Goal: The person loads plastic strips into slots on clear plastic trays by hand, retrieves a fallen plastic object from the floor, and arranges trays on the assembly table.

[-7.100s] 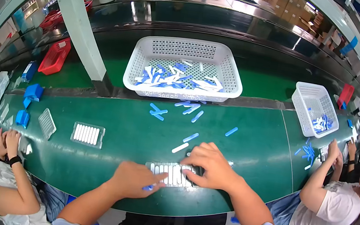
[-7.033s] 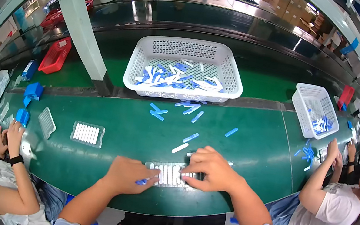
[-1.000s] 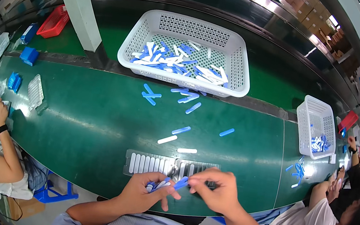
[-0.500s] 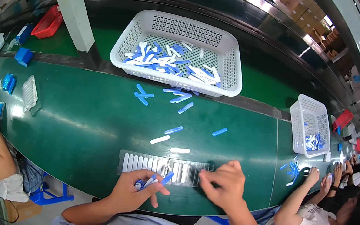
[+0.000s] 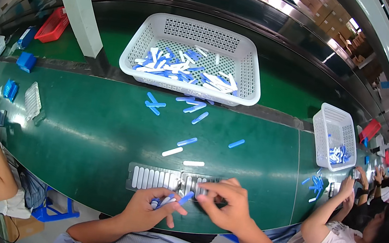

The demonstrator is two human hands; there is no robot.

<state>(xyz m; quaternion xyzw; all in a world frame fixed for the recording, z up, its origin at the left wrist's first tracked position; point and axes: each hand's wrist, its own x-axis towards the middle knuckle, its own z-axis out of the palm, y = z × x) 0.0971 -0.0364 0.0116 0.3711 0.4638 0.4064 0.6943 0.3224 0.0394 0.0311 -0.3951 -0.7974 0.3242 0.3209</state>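
Observation:
My left hand (image 5: 146, 209) is closed around several small blue and white strips (image 5: 166, 200) with rounded ends. One blue strip (image 5: 186, 198) sticks out past its fingertips toward the right. Under and beyond the hands lies a clear plastic tray (image 5: 132, 168) with a row of narrow slots; white strips (image 5: 149, 178) fill slots in its left half. Over the tray's right part hovers my right hand (image 5: 227, 207), thumb and forefinger apart, pointing at the blue strip. Nothing shows between those fingers, and the hand covers the tray's right end.
Loose strips (image 5: 186, 141) lie beyond the tray on the green table (image 5: 86, 130). Farther back stands a white perforated basket (image 5: 187, 89) holding many strips. A second white basket (image 5: 321, 141) is at right. Co-workers sit on both sides; a post (image 5: 78, 1) rises at left.
My right hand has moved left from the tray's right end toward my left hand, and its thumb and forefinger have spread. My left hand has barely moved and still grips the strips.

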